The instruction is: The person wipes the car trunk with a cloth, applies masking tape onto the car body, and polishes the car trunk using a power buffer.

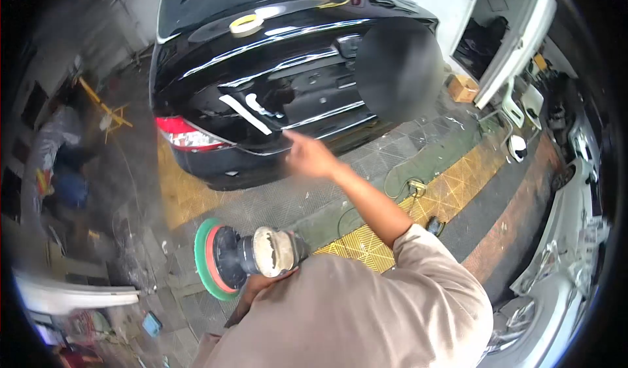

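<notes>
"What are the hands doing?"

"The right hand (311, 155), mid-frame, has one finger stretched toward the rear of the black car (216, 100), the others curled in. It's blurred – I can't tell whether the fingertip touches."

"And the left hand (269, 280)?"

"Lower centre of the frame, closed around the underside of the polisher (271, 251), fingers partly hidden. The polisher is beside the beige shirt (353, 309), its green pad (204, 263) facing left."

"Anything near that pointing finger?"

"A white strip (245, 115) slants across the bodywork just beside it, and the red-and-white tail light (188, 134) is farther left. A roll of tape (246, 25) lies on the trunk lid, upper part of the frame."

"Farther out?"

"Yellow floor tiles (363, 240) run below the car, a cardboard box (462, 88) sits upper right, and a yellow stand (112, 113) is upper left – a blurred patch covers part of the car's rear."
</notes>
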The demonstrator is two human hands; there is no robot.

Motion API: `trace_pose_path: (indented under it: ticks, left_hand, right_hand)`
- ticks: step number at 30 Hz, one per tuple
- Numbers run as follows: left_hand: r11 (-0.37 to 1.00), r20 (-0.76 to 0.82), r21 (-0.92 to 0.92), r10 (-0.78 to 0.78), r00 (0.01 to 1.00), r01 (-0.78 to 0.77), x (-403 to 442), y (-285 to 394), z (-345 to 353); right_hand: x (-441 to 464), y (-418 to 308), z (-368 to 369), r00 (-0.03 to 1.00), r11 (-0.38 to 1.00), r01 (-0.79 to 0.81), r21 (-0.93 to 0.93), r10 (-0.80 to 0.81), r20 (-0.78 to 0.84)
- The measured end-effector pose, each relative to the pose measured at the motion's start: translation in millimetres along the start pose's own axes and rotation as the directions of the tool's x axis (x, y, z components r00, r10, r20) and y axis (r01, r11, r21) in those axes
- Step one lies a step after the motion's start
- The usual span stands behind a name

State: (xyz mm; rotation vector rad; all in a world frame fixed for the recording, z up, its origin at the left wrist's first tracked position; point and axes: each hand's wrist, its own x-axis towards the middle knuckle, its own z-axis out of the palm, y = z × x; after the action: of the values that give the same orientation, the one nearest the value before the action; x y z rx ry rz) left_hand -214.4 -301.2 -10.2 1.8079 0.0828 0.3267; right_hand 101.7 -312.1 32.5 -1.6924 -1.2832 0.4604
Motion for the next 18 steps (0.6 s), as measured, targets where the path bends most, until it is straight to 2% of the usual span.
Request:
trace_pose_path:
  ticks: [1,3,4,6,7,8,10,11,13,14,15,16,17,18]
  left_hand:
    - [0.998,-0.011,-0.058,-0.039,0.999,0.039,-3,-1,-8]
    - [0.981,-0.026,-0.181,-0.081,0.996,0.075,20,8,-26]
    - [0.974,-0.032,-0.213,-0.08,0.996,0.072,32,7,-34]
    - [0.997,0.026,-0.061,-0.044,0.999,0.046,48,-7,-57]
    - [0.997,0.018,-0.06,-0.043,0.999,0.044,53,-15,-64]
    - [0.877,0.007,-0.431,-0.23,0.973,0.211,54,-23,-68]
    - [0.6,0.085,-0.731,-0.394,0.915,0.326,58,-42,-77]
    - [0.89,-0.026,-0.408,-0.233,0.972,0.202,59,-55,-84]
    - [0.981,0.002,-0.178,-0.072,0.997,0.072,73,-42,-89]
    - [0.998,0.016,-0.064,0.008,1.0,-0.007,81,-36,-92]
    - [0.95,0.013,-0.278,-0.145,0.989,0.143,82,-39,-90]
    - [0.92,0.018,-0.351,-0.181,0.983,0.176,85,-32,-92]
    - [0.882,0.023,-0.422,-0.218,0.976,0.207,90,-24,-93]
    - [0.945,0.026,-0.286,-0.16,0.987,0.161,98,-18,-94]
  right_hand:
    - [20,6,-1,0.997,0.996,0.07,-0.053,-0.07,-0.006]
    - [60,11,1,0.996,0.986,0.053,-0.159,-0.04,0.083]
    - [77,11,4,0.99,0.966,0.14,-0.22,-0.137,0.028]
    - [112,9,6,0.986,0.923,0.163,-0.348,-0.157,0.047]
    - [127,8,8,0.985,0.922,0.171,-0.347,-0.163,0.053]
    - [139,4,9,0.99,0.896,0.138,-0.422,-0.116,0.077]
    - [153,4,12,0.995,0.861,0.093,-0.5,-0.06,0.082]
    - [155,8,20,0.995,0.807,0.102,-0.582,-0.079,0.066]
    - [151,20,29,0.992,0.718,0.129,-0.684,-0.101,0.081]
    - [141,13,25,0.992,0.719,0.108,-0.686,-0.03,0.125]
    - [128,9,20,0.993,0.751,0.085,-0.655,-0.009,0.119]
    - [121,30,21,0.992,0.826,0.123,-0.549,-0.12,0.042]
    - [110,25,6,0.998,0.94,0.058,-0.336,-0.049,0.035]
    - [99,20,-7,0.999,0.995,-0.004,-0.095,0.008,0.048]
